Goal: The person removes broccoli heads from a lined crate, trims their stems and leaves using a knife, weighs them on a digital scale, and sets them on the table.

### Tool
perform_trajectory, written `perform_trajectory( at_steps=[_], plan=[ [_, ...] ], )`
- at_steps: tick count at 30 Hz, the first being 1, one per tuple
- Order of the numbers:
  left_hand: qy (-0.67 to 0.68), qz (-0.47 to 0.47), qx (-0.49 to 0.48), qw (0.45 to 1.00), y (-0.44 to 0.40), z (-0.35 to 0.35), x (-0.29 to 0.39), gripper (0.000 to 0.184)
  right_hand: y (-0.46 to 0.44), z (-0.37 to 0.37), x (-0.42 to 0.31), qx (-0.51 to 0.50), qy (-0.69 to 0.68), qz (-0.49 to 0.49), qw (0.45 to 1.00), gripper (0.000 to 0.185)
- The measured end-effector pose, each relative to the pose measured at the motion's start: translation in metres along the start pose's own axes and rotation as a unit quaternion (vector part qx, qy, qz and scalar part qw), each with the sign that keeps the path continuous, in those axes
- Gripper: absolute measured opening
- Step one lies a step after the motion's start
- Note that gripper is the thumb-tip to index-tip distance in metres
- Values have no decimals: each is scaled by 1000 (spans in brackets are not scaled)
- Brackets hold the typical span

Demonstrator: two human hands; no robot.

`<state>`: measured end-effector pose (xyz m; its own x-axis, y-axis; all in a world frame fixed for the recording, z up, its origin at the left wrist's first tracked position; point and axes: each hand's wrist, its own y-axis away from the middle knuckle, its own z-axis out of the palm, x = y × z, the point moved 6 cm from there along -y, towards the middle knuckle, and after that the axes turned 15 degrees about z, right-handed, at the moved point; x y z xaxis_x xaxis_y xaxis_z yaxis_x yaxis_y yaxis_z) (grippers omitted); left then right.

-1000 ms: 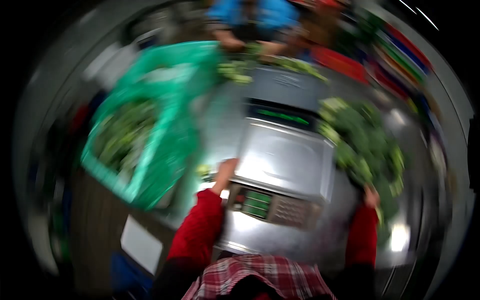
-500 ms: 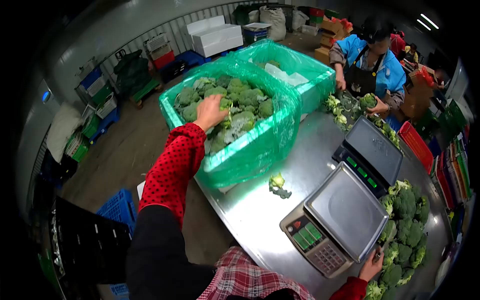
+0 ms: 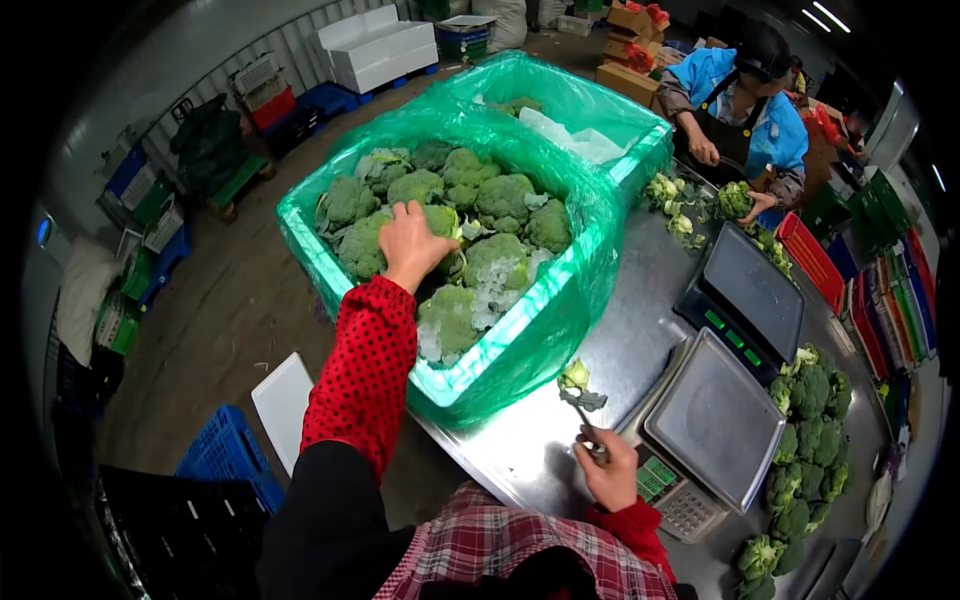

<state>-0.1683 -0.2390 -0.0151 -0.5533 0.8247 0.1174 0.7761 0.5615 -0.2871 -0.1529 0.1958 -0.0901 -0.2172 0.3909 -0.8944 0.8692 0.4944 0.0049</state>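
My left hand (image 3: 412, 245) reaches into a foam box (image 3: 515, 335) lined with green plastic film. Its fingers are curled over a broccoli head (image 3: 440, 222) among several other heads, with crushed ice (image 3: 492, 292) lying between some of them. In my right hand (image 3: 608, 468) is a small knife (image 3: 592, 440), gripped by its handle over the steel table. The blade points away from me, toward a broccoli trimming (image 3: 575, 378) with a pale stem and dark leaf. Whether the blade touches that trimming I cannot tell.
Two digital scales (image 3: 718, 415) stand on the steel table (image 3: 500, 465). Right of them lies a pile of broccoli (image 3: 815, 440). Across the table a co-worker (image 3: 745, 110) holds a broccoli head. A blue crate (image 3: 230, 455) and white lid (image 3: 282, 410) are at lower left.
My right hand has moved left from beside the broccoli pile to the front of the scale, bringing the knife near the trimming. My left hand stays in the box. The view has shifted.
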Motion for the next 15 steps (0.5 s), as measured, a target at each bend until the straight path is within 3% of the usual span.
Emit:
perform_trajectory(
  at_steps=[2,6,7,10,12,15],
  plan=[
    [46,-1,93,995,10,-12,-3,73,-2,5,-5,-30,0,0,1000,24],
    [80,-11,98,992,-4,7,-31,76,17,3,20,-22,-22,41,999,25],
    [69,-19,37,997,-8,8,-25,81,25,1,32,-5,-24,54,998,24],
    [-49,-17,32,998,-10,10,-5,94,51,5,67,-55,-16,164,985,24],
    [9,-60,-32,998,-13,17,-5,92,69,14,80,-79,-35,130,988,29],
    [-21,-34,61,997,-2,6,-4,78,79,27,94,-128,38,163,978,33]
  ],
)
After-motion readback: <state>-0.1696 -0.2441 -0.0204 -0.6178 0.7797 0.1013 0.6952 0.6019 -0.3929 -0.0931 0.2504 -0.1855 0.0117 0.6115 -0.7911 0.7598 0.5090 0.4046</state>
